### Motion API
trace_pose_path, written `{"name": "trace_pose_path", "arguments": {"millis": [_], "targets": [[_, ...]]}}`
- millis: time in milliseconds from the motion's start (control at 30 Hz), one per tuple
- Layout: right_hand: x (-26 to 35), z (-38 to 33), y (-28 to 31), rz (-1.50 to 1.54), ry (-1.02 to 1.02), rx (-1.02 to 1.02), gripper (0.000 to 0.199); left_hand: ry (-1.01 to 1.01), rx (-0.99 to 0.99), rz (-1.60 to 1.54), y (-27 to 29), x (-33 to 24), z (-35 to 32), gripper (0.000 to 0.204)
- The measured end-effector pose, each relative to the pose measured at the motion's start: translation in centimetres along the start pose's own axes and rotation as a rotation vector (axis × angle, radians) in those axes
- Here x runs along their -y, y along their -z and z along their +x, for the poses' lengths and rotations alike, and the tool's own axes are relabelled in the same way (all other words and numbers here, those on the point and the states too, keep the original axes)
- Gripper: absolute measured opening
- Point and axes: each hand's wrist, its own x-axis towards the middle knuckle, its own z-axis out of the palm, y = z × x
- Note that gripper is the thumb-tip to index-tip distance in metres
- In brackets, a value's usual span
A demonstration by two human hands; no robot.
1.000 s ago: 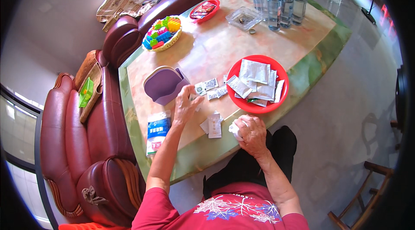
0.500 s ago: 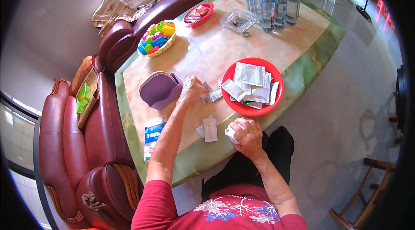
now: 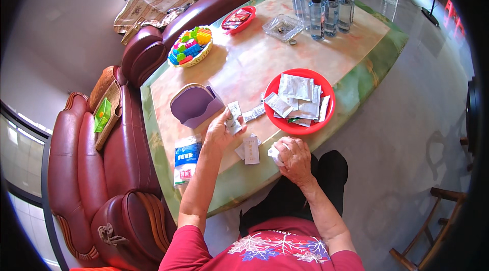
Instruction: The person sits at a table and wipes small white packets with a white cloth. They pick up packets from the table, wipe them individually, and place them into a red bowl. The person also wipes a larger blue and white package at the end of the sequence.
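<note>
My left hand (image 3: 219, 132) is raised over the table with a small white sachet (image 3: 234, 117) pinched in its fingers. Just beyond that hand is a purple holder (image 3: 196, 104) with a pale rim. My right hand (image 3: 294, 161), at the table's near edge, is closed around a crumpled white tissue or cloth (image 3: 275, 154). A red plastic bowl (image 3: 332, 113) heaped with white sachets (image 3: 296, 86) stands beyond it. Between my hands lie flat white packets (image 3: 251, 150), and a printed strip packet (image 3: 254, 112) rests by the bowl.
A blue-and-white bag (image 3: 187, 160) lies left of my left forearm. Farther off are a basket of toy bricks (image 3: 192, 47), a red dish (image 3: 238, 20), a glass ashtray (image 3: 281, 27) and several bottles (image 3: 317, 16). A wooden stool (image 3: 433, 230) stands at right.
My left hand has drawn back toward me from beside the purple holder, turning so the sachet in its fingers shows. My right hand keeps its hold with little movement. The view has shifted slightly.
</note>
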Motion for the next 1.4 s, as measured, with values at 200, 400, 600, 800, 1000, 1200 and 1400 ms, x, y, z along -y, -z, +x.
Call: {"name": "trace_pose_path", "arguments": {"millis": [200,400,600,800,1000,1200,1400], "targets": [[0.3,0.8,0.3,0.304,-0.192,-0.132,0.044,-0.072,0.274,0.051,-1.8,4.0,-3.6,0.031],[4.2,3.9,0.7,0.348,0.068,-0.172,0.038,-0.134,0.468,-0.142,-1.4,10.1,-5.4,0.029],[4.1,4.1,0.5,0.118,0.046,-0.116,0.031,-0.097,0.508,-0.255,-1.3,11.7,-7.3,0.031],[1.7,4.8,0.3,-0.019,0.097,-0.058,0.032,0.003,0.431,-0.236,-3.0,12.0,-9.2,0.031],[3.6,1.0,2.6,0.078,0.102,0.099,0.041,-0.012,0.261,-0.248,-1.6,12.8,-7.0,0.033],[3.9,0.1,5.8,0.489,0.048,0.128,0.035,-0.159,0.269,-0.042,-4.1,10.2,-9.7,0.034],[3.5,4.1,3.5,0.235,0.108,-0.028,0.045,-0.117,0.318,-0.14,-3.5,12.3,-9.7,0.031]]}}
